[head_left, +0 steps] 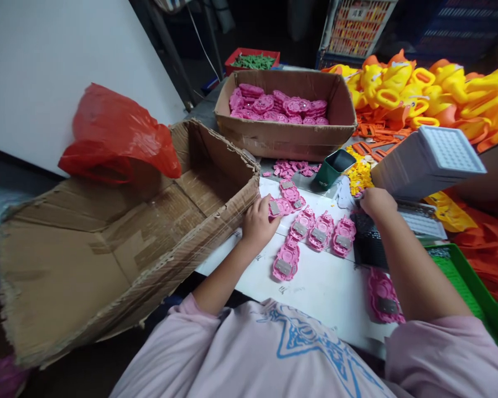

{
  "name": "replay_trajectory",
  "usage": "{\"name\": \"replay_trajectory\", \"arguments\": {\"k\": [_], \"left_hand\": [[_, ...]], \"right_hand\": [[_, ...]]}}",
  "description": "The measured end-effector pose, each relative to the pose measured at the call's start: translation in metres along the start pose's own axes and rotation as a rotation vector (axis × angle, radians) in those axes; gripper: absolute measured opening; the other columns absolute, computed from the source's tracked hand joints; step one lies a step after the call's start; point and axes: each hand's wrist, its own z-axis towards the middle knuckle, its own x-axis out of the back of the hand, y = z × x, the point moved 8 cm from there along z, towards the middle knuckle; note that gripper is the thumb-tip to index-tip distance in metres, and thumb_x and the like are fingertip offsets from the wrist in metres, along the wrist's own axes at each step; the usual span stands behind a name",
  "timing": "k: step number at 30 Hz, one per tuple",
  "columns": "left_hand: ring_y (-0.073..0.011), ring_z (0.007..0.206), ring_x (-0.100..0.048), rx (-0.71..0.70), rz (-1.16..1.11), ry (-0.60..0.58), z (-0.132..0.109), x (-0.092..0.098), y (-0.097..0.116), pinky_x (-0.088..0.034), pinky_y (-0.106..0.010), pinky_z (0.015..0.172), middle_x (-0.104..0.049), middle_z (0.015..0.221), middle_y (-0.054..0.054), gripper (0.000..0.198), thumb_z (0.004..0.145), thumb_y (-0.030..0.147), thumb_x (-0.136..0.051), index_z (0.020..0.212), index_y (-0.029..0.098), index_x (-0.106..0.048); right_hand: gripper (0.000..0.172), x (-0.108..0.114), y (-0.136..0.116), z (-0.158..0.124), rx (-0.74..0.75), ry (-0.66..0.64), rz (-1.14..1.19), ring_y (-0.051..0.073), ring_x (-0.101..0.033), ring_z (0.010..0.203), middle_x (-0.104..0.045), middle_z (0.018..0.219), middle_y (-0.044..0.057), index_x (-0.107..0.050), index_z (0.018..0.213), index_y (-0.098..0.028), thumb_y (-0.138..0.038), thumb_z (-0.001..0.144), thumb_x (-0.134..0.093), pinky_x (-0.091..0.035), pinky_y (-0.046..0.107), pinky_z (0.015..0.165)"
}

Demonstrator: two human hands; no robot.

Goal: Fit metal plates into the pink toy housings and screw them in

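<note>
Several pink plastic parts (320,231) with grey inserts lie in a loose row on the white table top (315,287). My left hand (257,220) rests closed on one pink part (280,207) at the left end of the row, next to a big empty cardboard box. My right hand (377,202) is curled at the edge of a black tray (367,243), beside a stack of white trays (429,160). What its fingers hold is hidden. Another pink part (382,296) lies near my right forearm.
A large torn cardboard box (120,237) with a red plastic bag (116,135) stands left. A box of pink parts (286,113) sits behind, a dark green cup (334,167) near it. Yellow and orange toy shells (431,94) pile up at right, above a green tray (465,287).
</note>
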Motion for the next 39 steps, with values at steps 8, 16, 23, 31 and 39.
{"name": "replay_trajectory", "arguments": {"k": [8, 16, 23, 31, 39], "left_hand": [[-0.0234, 0.112, -0.055, -0.090, -0.394, 0.156, -0.007, 0.021, 0.007, -0.043, -0.035, 0.100, -0.053, 0.116, -0.011, 0.057, 0.072, 0.031, -0.073, 0.122, 0.015, -0.052], [-0.0168, 0.091, -0.061, 0.159, -1.093, 0.018, 0.013, -0.004, 0.012, -0.050, -0.030, 0.085, -0.061, 0.101, -0.005, 0.053, 0.066, 0.034, -0.078, 0.112, 0.017, -0.058], [-0.0140, 0.084, -0.062, 0.311, -1.557, -0.096, 0.031, -0.024, 0.038, -0.057, -0.033, 0.076, -0.060, 0.102, -0.003, 0.053, 0.059, 0.034, -0.084, 0.100, 0.019, -0.054], [-0.0130, 0.077, -0.065, 0.370, -1.716, -0.314, 0.022, -0.038, 0.038, -0.058, -0.037, 0.076, -0.060, 0.096, 0.001, 0.057, 0.061, 0.028, -0.082, 0.105, 0.022, -0.045], [-0.0139, 0.075, -0.065, 0.291, -1.656, -0.492, -0.003, -0.048, 0.050, -0.057, -0.039, 0.077, -0.062, 0.107, -0.003, 0.055, 0.069, 0.022, -0.076, 0.112, 0.025, -0.041]], "right_hand": [[0.039, 0.003, 0.001, -0.006, 0.089, 0.051, 0.021, 0.025, -0.062, 0.102, -0.065, 0.109, 0.021, -0.065, 0.112, -0.011, -0.025, 0.086, -0.040, -0.045, 0.032, 0.083], [0.034, -0.006, 0.008, -0.005, 0.067, 0.001, 0.052, 0.026, -0.063, 0.098, -0.067, 0.102, 0.019, -0.070, 0.101, -0.011, -0.033, 0.080, -0.054, -0.045, 0.032, 0.083], [0.032, -0.005, 0.007, -0.007, 0.014, 0.018, 0.138, 0.032, -0.062, 0.102, -0.065, 0.105, 0.022, -0.070, 0.098, -0.011, -0.032, 0.079, -0.056, -0.046, 0.041, 0.084], [0.020, 0.031, 0.000, -0.027, 0.045, 0.161, 0.559, 0.030, -0.061, 0.096, -0.067, 0.087, 0.019, -0.068, 0.081, -0.010, -0.028, 0.075, -0.060, -0.045, 0.041, 0.086], [0.037, 0.014, -0.049, -0.123, 0.214, 0.217, 1.350, 0.011, -0.054, 0.062, -0.060, 0.074, 0.003, -0.062, 0.096, -0.020, -0.052, 0.079, -0.055, -0.047, 0.025, 0.059]]}}
